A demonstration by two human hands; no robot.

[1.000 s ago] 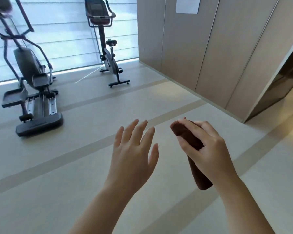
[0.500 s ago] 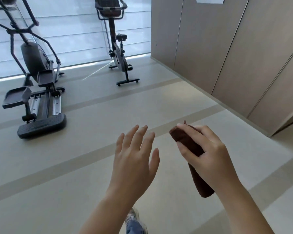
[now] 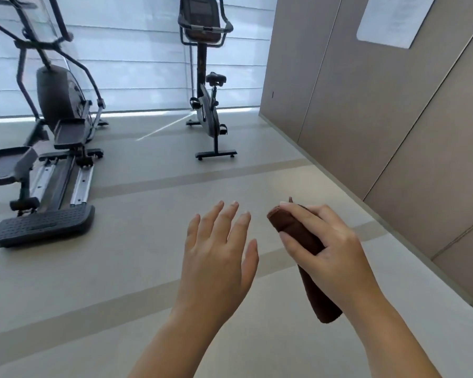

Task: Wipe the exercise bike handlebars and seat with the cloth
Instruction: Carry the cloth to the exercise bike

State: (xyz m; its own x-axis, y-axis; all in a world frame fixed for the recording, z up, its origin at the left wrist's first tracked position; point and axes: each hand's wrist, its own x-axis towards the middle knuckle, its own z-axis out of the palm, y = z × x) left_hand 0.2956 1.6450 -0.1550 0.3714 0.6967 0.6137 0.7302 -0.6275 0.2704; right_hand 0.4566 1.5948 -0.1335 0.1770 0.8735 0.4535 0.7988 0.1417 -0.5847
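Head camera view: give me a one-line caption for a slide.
Right hand grips a rolled brown cloth beside the open left hand, the exercise bike standing ahead by the window.

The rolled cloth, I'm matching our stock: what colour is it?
Dark brown, plain; the cloth in the right hand shows in the head view.

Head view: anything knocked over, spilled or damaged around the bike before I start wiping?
Nothing stands out. The exercise bike stands upright by the window, the elliptical upright beside it. The pale streak on the floor looks like sunlight, not a spill. The right hand grips the rolled cloth; the left hand is open.
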